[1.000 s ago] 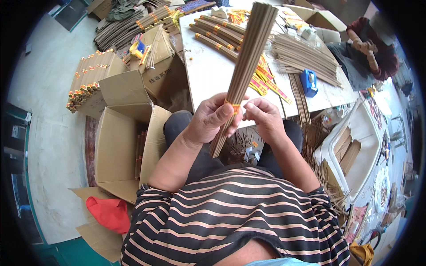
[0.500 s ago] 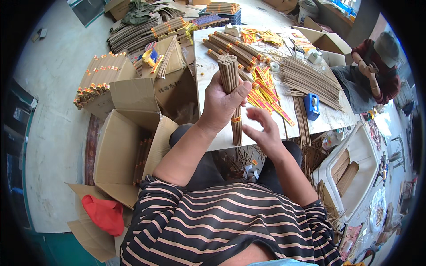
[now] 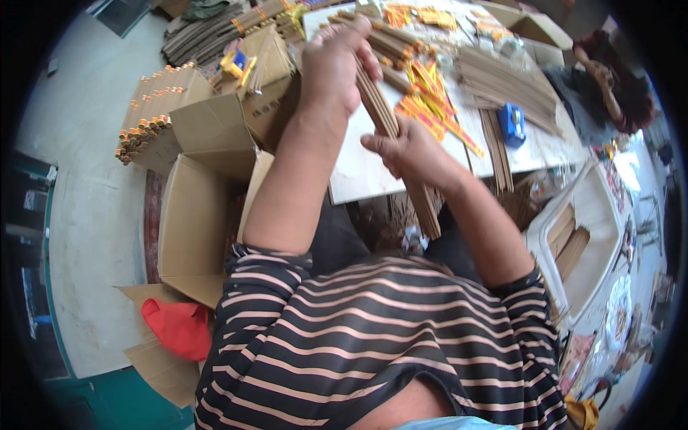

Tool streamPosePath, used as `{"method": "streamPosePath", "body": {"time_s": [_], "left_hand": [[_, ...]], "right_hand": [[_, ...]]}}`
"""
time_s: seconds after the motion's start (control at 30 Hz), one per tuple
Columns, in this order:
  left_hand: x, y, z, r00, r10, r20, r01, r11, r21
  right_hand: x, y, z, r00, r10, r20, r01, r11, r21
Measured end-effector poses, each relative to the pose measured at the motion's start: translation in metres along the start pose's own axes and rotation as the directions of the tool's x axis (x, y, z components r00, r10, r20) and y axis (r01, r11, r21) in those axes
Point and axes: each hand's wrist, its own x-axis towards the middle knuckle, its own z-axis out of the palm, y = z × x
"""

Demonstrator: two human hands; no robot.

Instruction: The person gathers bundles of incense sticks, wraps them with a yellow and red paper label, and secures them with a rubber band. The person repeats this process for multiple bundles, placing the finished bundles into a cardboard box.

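A bundle of thin brown incense sticks [image 3: 378, 104] slants across the near edge of the white table, its lower end hanging past the edge toward my lap. Around its upper part my left hand [image 3: 331, 69] is closed, covering the top end. My right hand [image 3: 421, 153] wraps the bundle at its middle, thumb toward the left. Whatever band the bundle has is hidden under my fingers. Right beside it on the table lies a pile of red and yellow paper strips [image 3: 430, 100].
Loose sticks [image 3: 505, 82] and a blue tape dispenser [image 3: 512, 124] occupy the table's right side. To the left stand an open cardboard box [image 3: 197, 215] and stacked banded bundles [image 3: 154, 107]. A white tub [image 3: 602, 229] is at right. A co-worker [image 3: 609, 82] sits beyond the table.
The bundle has gone from upright to slanted. My left hand has moved up and away along it. My right hand, free before, has closed around its middle.
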Motion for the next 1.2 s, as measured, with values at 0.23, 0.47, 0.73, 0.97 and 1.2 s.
{"method": "streamPosePath", "body": {"time_s": [0.23, 0.47, 0.73, 0.97, 1.2], "left_hand": [[0.046, -0.027, -0.039, 0.965, -0.260, 0.028, 0.260, 0.946, -0.192], [-0.001, -0.010, 0.005, 0.998, -0.060, 0.005, 0.060, 0.997, -0.057], [-0.031, 0.003, 0.019, 0.974, -0.056, 0.219, 0.078, 0.993, -0.092], [-0.053, 0.015, 0.025, 0.931, 0.017, 0.365, 0.048, 0.985, -0.167], [-0.089, 0.011, 0.029, 0.977, -0.020, 0.211, 0.016, 1.000, 0.025]], "right_hand": [[0.014, 0.007, -0.015, 0.981, 0.054, 0.188, -0.091, 0.978, 0.190], [0.004, 0.015, -0.019, 0.996, -0.022, 0.081, 0.029, 0.995, -0.095], [-0.013, -0.012, -0.005, 0.998, -0.063, 0.030, 0.061, 0.997, 0.051], [-0.025, -0.012, 0.004, 0.995, -0.104, -0.006, 0.104, 0.993, 0.052], [-0.030, 0.004, 0.017, 0.914, -0.383, -0.135, 0.375, 0.923, -0.081]]}}
